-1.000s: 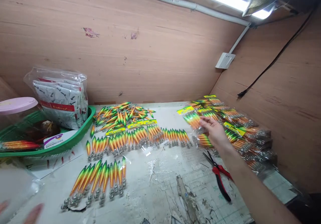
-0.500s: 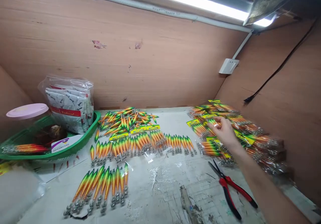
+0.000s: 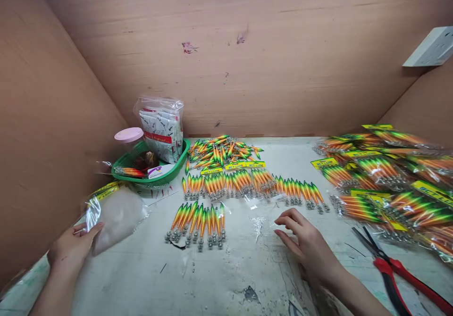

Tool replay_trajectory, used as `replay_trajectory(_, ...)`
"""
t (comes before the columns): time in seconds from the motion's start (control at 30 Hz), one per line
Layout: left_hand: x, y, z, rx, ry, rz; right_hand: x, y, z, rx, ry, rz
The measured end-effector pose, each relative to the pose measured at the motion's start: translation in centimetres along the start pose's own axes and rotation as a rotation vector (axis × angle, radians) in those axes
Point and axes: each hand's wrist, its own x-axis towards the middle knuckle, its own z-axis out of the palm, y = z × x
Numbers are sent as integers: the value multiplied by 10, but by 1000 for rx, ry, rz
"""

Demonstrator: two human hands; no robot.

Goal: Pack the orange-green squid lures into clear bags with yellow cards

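At the left, my left hand (image 3: 72, 243) has its thumb and fingers closed at the near corner of a stack of clear plastic bags (image 3: 122, 217) with yellow headers. My right hand (image 3: 306, 243) hovers over the table, fingers parted and nothing held. Just beyond it runs a row of orange and green squid jigs (image 3: 244, 184), some beneath yellow header cards. A nearer group of loose squid jigs (image 3: 198, 224) lies side by side, crown hooks toward me. Behind the row is a heap of more squid jigs (image 3: 222, 151).
Packed bags of jigs (image 3: 382, 170) are piled at the right. Red and black long-nose pliers (image 3: 387, 264) lie open in front of them. A green basket (image 3: 166, 180) at the back left holds a bag of white packets (image 3: 161, 134) and a pink-lidded jar (image 3: 129, 135).
My right hand has come away from the packed bags toward the middle, empty. My left hand has come into view at the plastic bags. The view has swung left.
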Motion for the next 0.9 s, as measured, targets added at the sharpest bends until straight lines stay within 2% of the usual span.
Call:
replay_trajectory(0.07, -16, 13, -2, 7, 35, -94, 10, 6, 8, -71, 28, -57)
replay_trajectory(0.1, -28, 24, -3, -9, 100, -156, 16, 9, 12, -95, 41, -74)
replay_trajectory(0.13, -43, 36, -4, -55, 182, -118, 22, 11, 16, -118, 50, -95)
replay_trajectory(0.17, -61, 49, -4, -132, 243, 10, 28, 12, 21, -136, 56, -119)
replay_trajectory(0.2, -81, 64, -2, -257, 187, 172, 35, 12, 27, -147, 60, -147)
replay_trajectory(0.23, -103, 80, 1, -429, 75, 349, 40, 11, 33, -154, 67, -175)
replay_trajectory(0.27, -126, 96, 5, -589, -132, 523, 46, 8, 39, -160, 80, -202)
replay_trajectory(0.33, -171, 128, 16, -691, -470, 665, 56, 1, 53, -182, 131, -240)
replay_trajectory(0.37, -191, 144, 22, -716, -635, 676, 60, -2, 59, -197, 162, -253)
replay_trajectory(0.4, -207, 158, 29, -728, -729, 670, 64, -5, 64, -211, 195, -266)
replay_trajectory(0.47, -230, 184, 42, -754, -844, 598, 71, -8, 71, -227, 253, -293)
replay_trajectory(0.6, -238, 217, 60, -826, -1005, 349, 73, -14, 70, -186, 314, -334)
replay_trajectory(0.73, -233, 226, 60, -922, -1101, 176, 68, -23, 61, -51, 248, -308)
replay_trajectory(0.9, -234, 222, 39, -1006, -1250, 71, 68, -26, 51, 123, 143, -126)
